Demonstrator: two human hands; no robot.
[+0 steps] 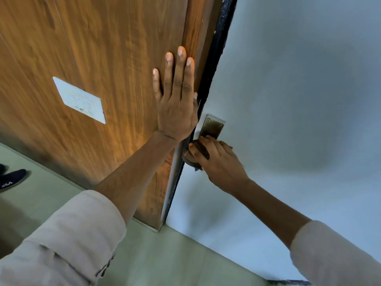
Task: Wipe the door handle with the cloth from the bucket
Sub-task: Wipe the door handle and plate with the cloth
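Wiping the door handle (190, 153)

My right hand (218, 162) grips the dark cloth (201, 148) around it; my left hand (177, 100) lies open, flat on the wooden panel (92, 48).

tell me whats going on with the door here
A person is cleaning a door handle. The left hand is pressed flat and open against the wooden panel, apparently for support. The right hand is closed around a dark cloth at the handle on the grey door, just below the brass plate. The handle itself is hidden under the cloth and fingers. No bucket is in view. A white plate sits on the wooden panel.
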